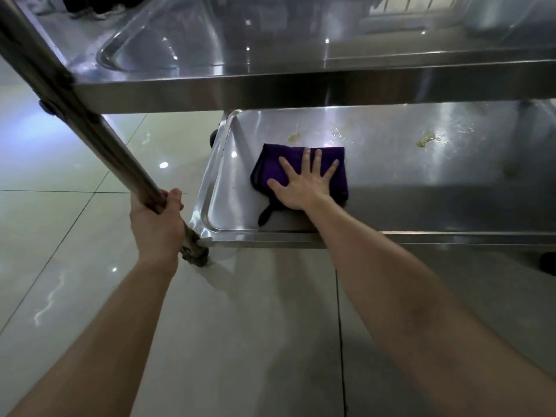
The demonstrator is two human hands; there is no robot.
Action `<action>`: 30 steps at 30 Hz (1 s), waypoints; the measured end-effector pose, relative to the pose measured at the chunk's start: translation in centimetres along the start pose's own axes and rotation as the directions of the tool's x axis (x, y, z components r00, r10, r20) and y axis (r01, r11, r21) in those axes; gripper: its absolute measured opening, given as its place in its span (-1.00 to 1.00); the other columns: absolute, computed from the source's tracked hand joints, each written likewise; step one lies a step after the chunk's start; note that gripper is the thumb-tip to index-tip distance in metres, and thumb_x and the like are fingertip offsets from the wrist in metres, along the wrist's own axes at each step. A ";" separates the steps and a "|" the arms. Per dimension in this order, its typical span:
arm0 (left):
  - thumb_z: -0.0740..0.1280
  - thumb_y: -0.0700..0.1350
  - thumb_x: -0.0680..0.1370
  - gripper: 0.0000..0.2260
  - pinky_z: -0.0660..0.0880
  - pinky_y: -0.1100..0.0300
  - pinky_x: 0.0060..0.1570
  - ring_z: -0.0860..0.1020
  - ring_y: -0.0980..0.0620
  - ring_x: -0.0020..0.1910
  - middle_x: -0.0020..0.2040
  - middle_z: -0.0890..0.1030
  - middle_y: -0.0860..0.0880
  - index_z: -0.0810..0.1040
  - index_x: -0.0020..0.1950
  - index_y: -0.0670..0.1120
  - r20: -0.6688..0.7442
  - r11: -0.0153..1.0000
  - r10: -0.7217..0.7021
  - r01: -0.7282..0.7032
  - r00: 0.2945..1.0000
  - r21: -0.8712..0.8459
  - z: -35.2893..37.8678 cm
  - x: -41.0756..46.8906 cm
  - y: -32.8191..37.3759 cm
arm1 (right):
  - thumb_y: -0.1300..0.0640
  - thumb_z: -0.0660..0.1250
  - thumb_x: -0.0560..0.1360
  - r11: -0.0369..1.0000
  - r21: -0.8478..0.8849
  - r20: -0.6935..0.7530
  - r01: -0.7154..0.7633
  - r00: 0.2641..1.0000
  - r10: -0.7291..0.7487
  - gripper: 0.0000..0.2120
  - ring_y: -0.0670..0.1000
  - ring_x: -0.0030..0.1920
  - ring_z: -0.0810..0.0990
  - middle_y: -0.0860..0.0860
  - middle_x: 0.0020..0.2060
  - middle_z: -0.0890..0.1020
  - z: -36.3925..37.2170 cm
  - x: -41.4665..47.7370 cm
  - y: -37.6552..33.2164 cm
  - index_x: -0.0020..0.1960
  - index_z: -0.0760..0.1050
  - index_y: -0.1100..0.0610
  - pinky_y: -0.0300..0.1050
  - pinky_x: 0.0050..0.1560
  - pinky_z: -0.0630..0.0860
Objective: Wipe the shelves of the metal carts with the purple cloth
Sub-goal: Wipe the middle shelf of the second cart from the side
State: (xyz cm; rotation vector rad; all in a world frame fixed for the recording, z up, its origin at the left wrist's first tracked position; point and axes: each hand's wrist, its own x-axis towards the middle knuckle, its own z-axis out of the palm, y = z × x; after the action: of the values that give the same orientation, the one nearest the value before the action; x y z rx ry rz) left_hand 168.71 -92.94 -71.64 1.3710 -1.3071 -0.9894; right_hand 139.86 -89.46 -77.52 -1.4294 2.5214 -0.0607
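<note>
Glossy floor tiles; lower shelf shows yellow smears. Right hand, fingers spread, presses purple cloth; left hand clamps cart post. Sweep toward smears, pressure even.

No legible text, labels, brands, numbers or signs. Checked metal cart shelves, purple cloth on its lower shelf, floor tiles left of the cart: nothing readable.

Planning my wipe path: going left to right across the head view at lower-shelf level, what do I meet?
Left hand gripping the post → left rim of the shelf → purple cloth under the flat right hand → yellow smear.
</note>
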 end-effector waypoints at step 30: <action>0.59 0.09 0.51 -0.16 0.47 -0.14 0.46 0.45 -0.29 0.45 0.50 0.39 -0.35 0.30 0.56 -0.36 0.142 0.568 -0.395 0.120 0.908 0.815 4.1 -6.6 1.9 | -0.59 -0.27 0.56 0.995 -0.015 -0.001 0.103 0.995 -0.103 -0.24 0.13 0.70 -0.42 -0.01 0.73 -0.32 1.2 -11.3 17.5 0.70 -0.27 -0.38 0.45 0.57 -0.47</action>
State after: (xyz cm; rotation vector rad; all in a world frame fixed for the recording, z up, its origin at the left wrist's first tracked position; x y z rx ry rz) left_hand 163.73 -86.75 -71.00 2.2166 -1.9699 -0.8520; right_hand 130.99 -70.61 -79.26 -1.5652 2.4526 -0.0619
